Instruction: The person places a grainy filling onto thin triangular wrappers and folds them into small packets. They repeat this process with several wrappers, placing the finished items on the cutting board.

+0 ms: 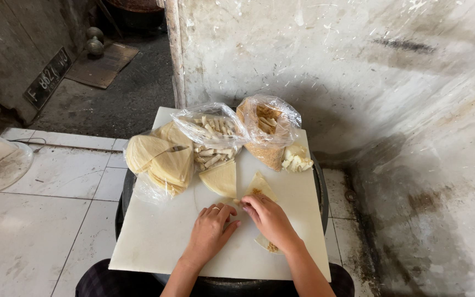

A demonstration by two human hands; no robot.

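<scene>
My left hand (211,228) and my right hand (269,219) rest side by side on a white board (155,236). Their fingers pinch a thin triangular pastry sheet (259,186) with brown crumb filling on it. A ring shows on my left hand. A second triangular sheet (221,178) lies just above my left hand. Under my right wrist another piece of sheet with filling (268,246) pokes out.
A stack of folded sheets in clear plastic (158,158) sits at the board's left. Behind are a bag of white sticks (211,127), a bag of brown crumbs (268,135) and white cubes (296,161). The board lies on a dark round drum (321,187) against a stained wall.
</scene>
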